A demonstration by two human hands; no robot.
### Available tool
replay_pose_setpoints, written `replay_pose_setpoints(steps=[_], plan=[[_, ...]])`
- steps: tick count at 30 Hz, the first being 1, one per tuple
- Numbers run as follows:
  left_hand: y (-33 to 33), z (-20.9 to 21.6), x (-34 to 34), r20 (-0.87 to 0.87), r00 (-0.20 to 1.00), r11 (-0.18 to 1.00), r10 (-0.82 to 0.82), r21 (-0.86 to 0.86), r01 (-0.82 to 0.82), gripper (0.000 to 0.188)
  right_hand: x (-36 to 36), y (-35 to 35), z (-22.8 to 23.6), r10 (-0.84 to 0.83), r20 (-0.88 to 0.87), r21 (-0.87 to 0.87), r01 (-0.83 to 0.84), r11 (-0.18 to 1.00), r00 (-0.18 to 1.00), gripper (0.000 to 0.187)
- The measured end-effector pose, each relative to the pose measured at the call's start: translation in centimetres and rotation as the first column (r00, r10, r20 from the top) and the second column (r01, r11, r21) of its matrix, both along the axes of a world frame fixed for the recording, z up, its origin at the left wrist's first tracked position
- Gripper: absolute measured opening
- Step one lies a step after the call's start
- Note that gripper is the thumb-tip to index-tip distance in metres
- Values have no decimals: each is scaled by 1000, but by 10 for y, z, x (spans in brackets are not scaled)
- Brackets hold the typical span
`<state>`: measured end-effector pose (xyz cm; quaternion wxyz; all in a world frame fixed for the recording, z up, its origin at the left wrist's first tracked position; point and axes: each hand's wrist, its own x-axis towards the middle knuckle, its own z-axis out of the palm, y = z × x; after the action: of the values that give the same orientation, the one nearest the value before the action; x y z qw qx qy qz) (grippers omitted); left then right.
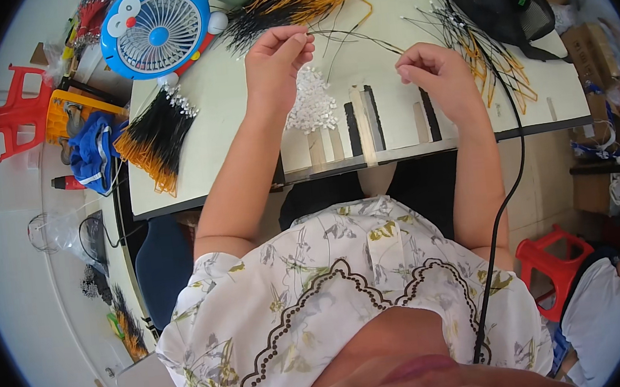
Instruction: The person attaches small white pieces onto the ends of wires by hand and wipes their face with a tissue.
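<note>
My left hand [277,67] is raised over the table, thumb and forefinger pinched on thin black wires [355,36]. From there the wires run across to my right hand [441,75], whose curled fingers close on their other end. Below and between the hands lies a heap of small white connectors [311,103]. A bundle of black and orange wires [162,144] with white ends rests left of my left forearm. Behind the left hand is a larger bundle of black-orange wires [286,7]. More loose wires [485,49] spread to the right of my right hand.
A blue-rimmed cartoon fan [157,36] stands at the back left. Black and tan strips [364,119] are fixed at the table's front edge. A black mesh bag [503,0] sits back right, and a black cable [520,146] hangs past my right arm. A red stool [552,268] is at right.
</note>
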<state>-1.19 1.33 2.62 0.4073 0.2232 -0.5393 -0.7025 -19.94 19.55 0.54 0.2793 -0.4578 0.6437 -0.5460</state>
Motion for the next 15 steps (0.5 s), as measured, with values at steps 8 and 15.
replay_pose_setpoints(steps=[8,15], plan=[[-9,26,-15,-101,966,957,-239,146,252,13,-6,16,8,-73,-33,-42,71,997,997,29],[-20,18,-60,287,865,368,411,-921,131,15,-37,23,8,-653,-365,-227,616,754,664,22]])
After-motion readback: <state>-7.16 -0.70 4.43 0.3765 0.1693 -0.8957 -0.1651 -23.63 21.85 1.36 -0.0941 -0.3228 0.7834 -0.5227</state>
